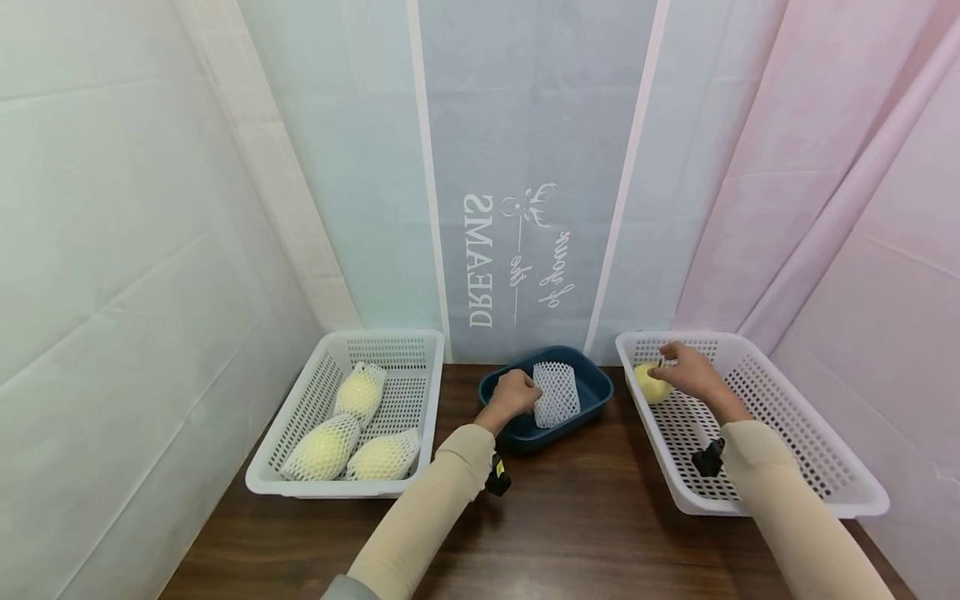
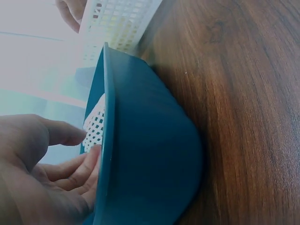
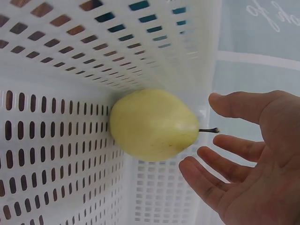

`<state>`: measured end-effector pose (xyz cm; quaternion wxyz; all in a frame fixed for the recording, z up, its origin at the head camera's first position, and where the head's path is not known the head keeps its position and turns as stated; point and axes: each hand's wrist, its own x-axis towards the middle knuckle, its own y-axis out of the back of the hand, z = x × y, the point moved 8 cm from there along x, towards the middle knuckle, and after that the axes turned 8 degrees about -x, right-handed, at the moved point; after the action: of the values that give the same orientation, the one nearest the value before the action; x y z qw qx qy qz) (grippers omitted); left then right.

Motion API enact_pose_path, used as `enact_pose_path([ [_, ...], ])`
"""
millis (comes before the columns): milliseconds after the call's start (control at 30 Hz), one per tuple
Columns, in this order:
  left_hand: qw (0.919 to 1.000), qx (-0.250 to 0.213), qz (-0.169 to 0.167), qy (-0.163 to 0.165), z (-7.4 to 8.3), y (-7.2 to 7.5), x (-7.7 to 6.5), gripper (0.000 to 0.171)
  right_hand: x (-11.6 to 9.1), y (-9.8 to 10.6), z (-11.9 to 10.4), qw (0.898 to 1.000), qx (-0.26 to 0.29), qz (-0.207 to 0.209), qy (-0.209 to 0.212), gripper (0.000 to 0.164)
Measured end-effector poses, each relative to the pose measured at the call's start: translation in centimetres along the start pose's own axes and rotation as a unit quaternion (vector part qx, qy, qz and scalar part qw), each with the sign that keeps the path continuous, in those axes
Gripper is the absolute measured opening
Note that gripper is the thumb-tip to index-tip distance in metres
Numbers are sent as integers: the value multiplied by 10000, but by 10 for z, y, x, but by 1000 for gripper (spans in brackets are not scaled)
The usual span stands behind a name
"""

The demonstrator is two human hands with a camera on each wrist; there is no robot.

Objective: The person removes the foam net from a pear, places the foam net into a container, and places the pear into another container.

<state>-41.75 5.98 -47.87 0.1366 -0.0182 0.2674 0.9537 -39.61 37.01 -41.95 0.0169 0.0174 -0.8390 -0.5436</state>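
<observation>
A white foam fruit net (image 1: pixel 557 394) lies in a dark blue plastic basin (image 1: pixel 517 437). My left hand (image 1: pixel 516 393) reaches over the basin's left side and pinches the net's near edge; in the left wrist view the thumb and fingertips (image 2: pixel 95 152) are at the mesh, just behind the rim. A bare yellow pear (image 3: pixel 152 125) sits against the side wall of the right white basket (image 1: pixel 813 450), its dark stem pointing toward my right hand (image 3: pixel 248 159). That hand is spread around the stem end, with a gap between fingers and pear in the right wrist view.
On the left, a white slotted basket (image 1: pixel 341 490) holds three pears (image 1: pixel 321 454) in white foam nets. All the containers stand on a dark wood table (image 1: pixel 570 517). Printed curtain (image 1: pixel 517 100) hangs right behind them, and pale walls close in both sides.
</observation>
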Motion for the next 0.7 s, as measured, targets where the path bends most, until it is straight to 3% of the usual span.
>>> enact_pose_path([
  [167, 9988, -225, 287, -318, 6, 9, -6, 27, -3, 8, -7, 9996, -68, 250, 71, 64],
  [433, 9962, -436, 479, -583, 12, 22, -13, 28, -6, 14, -14, 9992, -132, 371, 58, 61],
  [700, 9957, -426, 420, -704, 17, 27, -16, 29, -11, 16, -20, 9991, -53, 423, 88, 61],
])
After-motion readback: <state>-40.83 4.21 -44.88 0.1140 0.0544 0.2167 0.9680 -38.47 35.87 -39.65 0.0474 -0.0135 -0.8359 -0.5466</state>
